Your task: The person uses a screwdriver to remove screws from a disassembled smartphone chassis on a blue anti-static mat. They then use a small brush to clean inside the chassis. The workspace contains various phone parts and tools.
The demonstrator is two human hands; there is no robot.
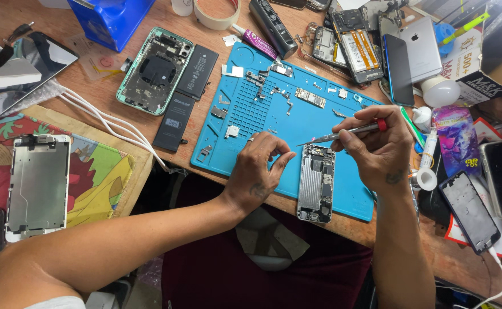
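An opened phone chassis [315,183] lies on a blue repair mat [251,109] at the near edge of the wooden table. My right hand [377,149] grips thin metal tweezers [342,133] with a red band, the tip pointing left above the chassis's top end. My left hand [259,171] rests on the mat just left of the chassis, fingers curled and pinched together; whether a small part sits between them I cannot tell. Small metal brackets, a logic board [310,98] and screws lie scattered on the mat.
A green-framed phone housing [155,70] and two black batteries [174,121] lie left of the mat. A screen assembly [38,184] lies on a colourful pad at far left, with white cables beside it. Phones, glue tubes, a tape roll and boxes crowd the back and right.
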